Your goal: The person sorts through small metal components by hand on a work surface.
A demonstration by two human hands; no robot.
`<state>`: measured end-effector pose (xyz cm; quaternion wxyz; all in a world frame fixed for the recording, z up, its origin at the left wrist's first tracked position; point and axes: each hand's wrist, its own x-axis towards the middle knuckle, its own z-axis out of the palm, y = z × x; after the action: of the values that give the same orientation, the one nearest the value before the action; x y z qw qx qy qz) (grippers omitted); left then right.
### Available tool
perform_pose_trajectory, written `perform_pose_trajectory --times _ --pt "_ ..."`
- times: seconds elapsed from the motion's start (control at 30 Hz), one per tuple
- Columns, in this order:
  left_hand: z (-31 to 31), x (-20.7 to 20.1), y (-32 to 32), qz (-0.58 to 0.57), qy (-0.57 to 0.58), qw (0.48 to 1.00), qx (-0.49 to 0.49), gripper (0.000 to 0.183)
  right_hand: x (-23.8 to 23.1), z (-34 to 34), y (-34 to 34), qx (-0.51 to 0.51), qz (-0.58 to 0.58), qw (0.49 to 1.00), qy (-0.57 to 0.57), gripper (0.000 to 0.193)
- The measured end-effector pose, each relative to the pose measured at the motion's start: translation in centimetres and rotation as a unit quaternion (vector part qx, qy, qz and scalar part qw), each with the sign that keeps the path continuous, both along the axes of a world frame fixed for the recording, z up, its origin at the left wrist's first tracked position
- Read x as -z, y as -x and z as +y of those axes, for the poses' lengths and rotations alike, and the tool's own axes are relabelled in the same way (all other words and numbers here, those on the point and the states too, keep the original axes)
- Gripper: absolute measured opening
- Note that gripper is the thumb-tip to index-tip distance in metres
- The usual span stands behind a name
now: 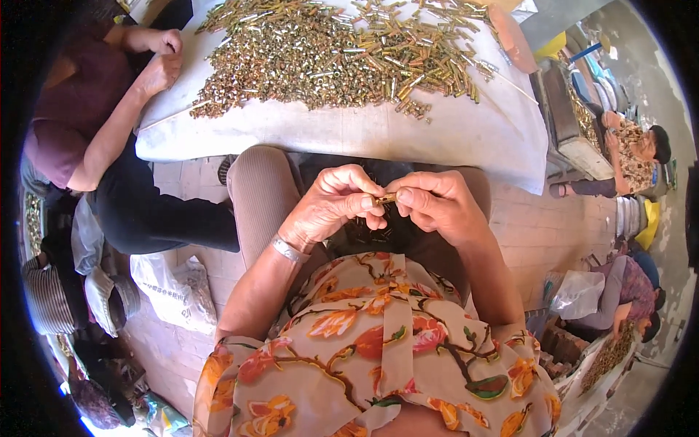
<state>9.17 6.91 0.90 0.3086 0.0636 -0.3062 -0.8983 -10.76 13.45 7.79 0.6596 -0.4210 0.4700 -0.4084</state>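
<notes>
My left hand (342, 198) and my right hand (437, 204) meet above my lap, fingertips almost touching. Pinched between them is a small gold-coloured metal sleeve (386, 198), held at its left end by the left thumb and fingers and at its right end by the right thumb and forefinger. Fingers cover much of it, so its full shape is hidden. Below the hands, a dark container or cloth between my knees has several slim metal pieces in it. On the table beyond lies a wide heap of small gold and silver metal fittings (313, 65).
The white-covered table (328, 138) has its near edge just past my knees. At the left, another person's hands (164, 62) are close together by the table. A white plastic bag (175, 291) sits on the tiled floor. More people work at the right beside a crate (586, 156).
</notes>
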Motion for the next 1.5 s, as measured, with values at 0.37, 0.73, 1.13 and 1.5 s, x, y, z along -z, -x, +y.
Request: perform_pose_trajectory --times 0.37,0.73,1.13,1.5 --pt "0.6 1.3 0.4 0.017 -0.074 0.997 0.010 0.012 1.2 -0.3 0.0 0.007 -0.054 0.998 -0.042 0.024" --pt "0.9 2.8 1.3 0.070 -0.152 0.986 0.008 0.029 0.9 0.0 -2.6 0.107 0.032 0.993 0.049 0.022" --pt "-2.7 0.1 2.4 -0.318 0.088 0.939 -0.093 0.016 5.1 -2.5 2.0 0.161 -0.267 0.945 -0.101 0.027" --pt "-9.3 1.9 8.5 -0.547 0.602 0.467 -0.346 0.012 9.1 -11.6 3.8 0.116 0.667 0.647 0.351 0.009"
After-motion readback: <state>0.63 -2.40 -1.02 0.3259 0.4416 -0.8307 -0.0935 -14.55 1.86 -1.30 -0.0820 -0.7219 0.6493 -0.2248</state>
